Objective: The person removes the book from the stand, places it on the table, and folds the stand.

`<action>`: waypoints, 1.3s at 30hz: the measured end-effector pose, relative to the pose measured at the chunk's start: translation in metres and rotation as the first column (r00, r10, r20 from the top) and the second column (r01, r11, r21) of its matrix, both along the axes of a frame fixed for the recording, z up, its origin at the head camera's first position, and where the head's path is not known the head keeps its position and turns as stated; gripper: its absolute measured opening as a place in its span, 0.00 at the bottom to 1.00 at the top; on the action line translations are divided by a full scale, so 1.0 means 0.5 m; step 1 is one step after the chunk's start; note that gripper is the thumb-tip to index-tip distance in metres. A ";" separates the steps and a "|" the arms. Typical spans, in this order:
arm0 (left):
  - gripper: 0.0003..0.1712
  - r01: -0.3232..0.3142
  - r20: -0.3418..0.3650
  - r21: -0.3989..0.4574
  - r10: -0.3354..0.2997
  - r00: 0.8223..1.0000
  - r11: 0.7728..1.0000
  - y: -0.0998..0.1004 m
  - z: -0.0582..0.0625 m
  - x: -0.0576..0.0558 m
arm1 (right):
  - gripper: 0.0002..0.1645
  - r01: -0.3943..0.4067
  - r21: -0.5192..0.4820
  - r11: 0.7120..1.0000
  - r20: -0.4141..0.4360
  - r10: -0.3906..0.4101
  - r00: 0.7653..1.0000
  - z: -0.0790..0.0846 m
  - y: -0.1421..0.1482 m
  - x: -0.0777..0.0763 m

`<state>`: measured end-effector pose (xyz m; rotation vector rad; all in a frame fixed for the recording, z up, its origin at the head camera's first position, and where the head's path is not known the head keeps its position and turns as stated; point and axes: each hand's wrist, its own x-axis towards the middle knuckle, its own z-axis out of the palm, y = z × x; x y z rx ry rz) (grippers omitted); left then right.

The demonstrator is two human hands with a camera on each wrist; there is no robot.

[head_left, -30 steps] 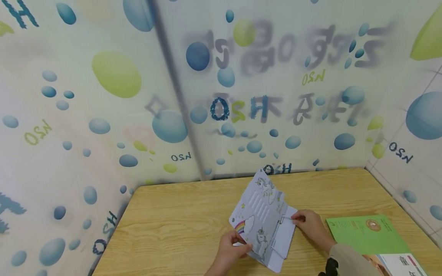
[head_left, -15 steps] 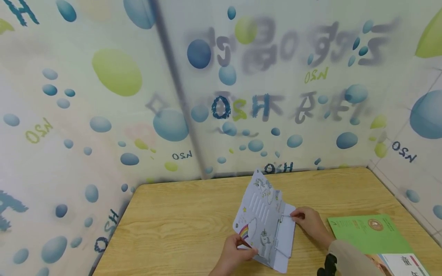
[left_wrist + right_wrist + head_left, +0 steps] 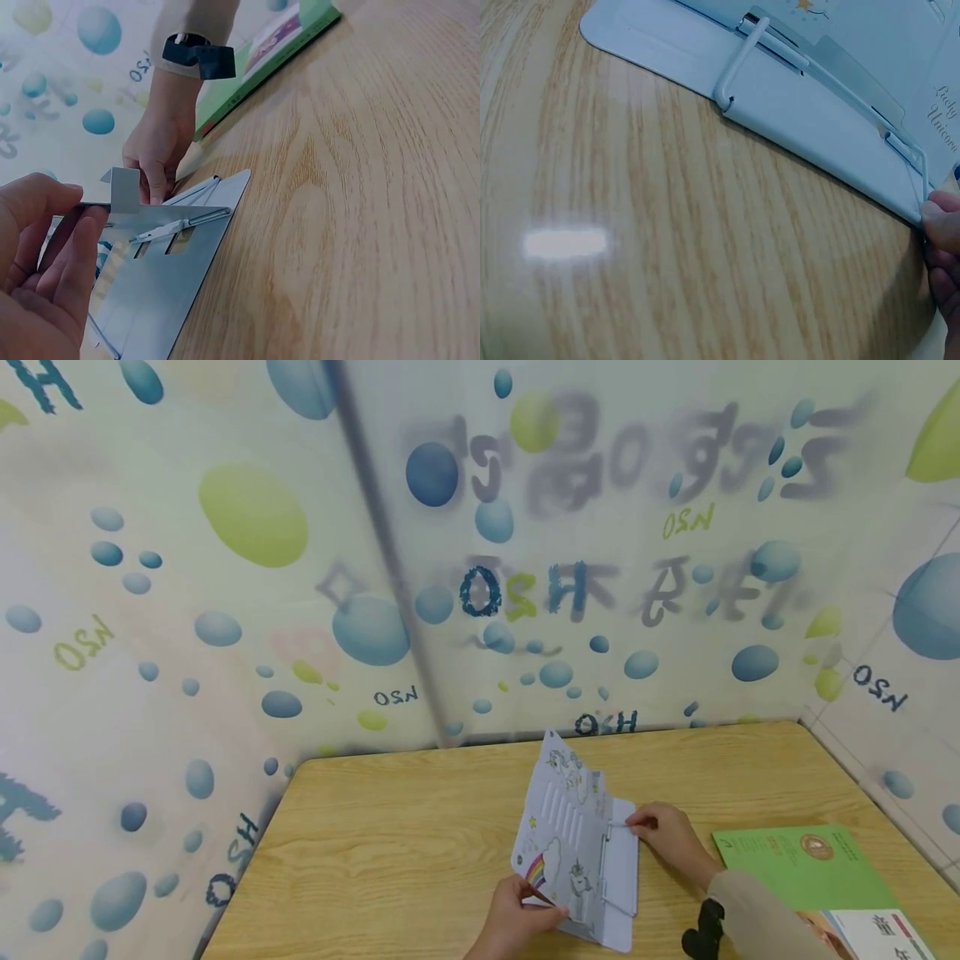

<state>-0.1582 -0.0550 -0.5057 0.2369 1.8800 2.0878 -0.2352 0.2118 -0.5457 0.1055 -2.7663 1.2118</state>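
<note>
A white metal book stand (image 3: pixel 555 835) with unicorn, star and rainbow prints is unfolded at an angle on the table, its printed panel raised from the narrower base plate (image 3: pixel 622 868). My left hand (image 3: pixel 517 918) pinches the raised panel's near left edge between thumb and fingers. At the base plate's far right corner, my right hand (image 3: pixel 671 839) pinches the edge beside the end of a bent wire (image 3: pixel 924 172). A second bent wire arm (image 3: pixel 742 64) lies across the base plate in the right wrist view. From the left wrist view the stand's plate (image 3: pixel 157 300) shows slots and a wire bracket (image 3: pixel 184 225).
A green book (image 3: pixel 810 868) lies on the wooden table (image 3: pixel 390 860) to the right, near my right forearm. A black band (image 3: pixel 199 56) circles the right wrist. Patterned curtain-like sheets (image 3: pixel 360 527) stand close behind the table and along its sides.
The raised panel has swung more steeply upright, and its near end has shifted slightly right along with my left hand. My right hand keeps its pinch on the base corner, moving slightly up the view.
</note>
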 end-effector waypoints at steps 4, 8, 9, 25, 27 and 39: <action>0.17 -0.006 -0.001 0.001 0.006 1.000 1.000 0.004 0.000 0.002 | 0.09 -0.016 -0.008 1.000 -0.016 0.016 1.000 0.005 -0.002 -0.003; 0.17 -0.016 0.008 -0.012 0.016 1.000 1.000 0.008 -0.006 0.001 | 0.09 -0.036 -0.012 0.999 -0.027 0.036 0.999 0.005 -0.002 -0.006; 0.17 -0.019 0.009 -0.016 0.019 1.000 1.000 0.010 -0.009 0.001 | 0.09 -0.037 -0.014 0.999 -0.024 0.037 0.999 0.005 -0.001 -0.008; 0.16 -0.006 0.025 -0.004 0.006 1.000 1.000 0.031 -0.012 0.013 | 0.10 -0.074 -0.031 0.997 0.036 0.075 0.996 0.009 0.003 -0.023; 0.17 0.003 0.029 0.006 -0.003 1.000 1.000 0.033 -0.009 0.015 | 0.10 -0.080 -0.035 0.996 0.031 0.081 0.996 0.010 0.002 -0.024; 0.19 0.015 -0.007 0.000 -0.015 1.000 1.000 0.039 -0.008 0.016 | 0.10 -0.070 -0.034 0.997 0.012 0.071 0.997 -0.003 -0.004 -0.033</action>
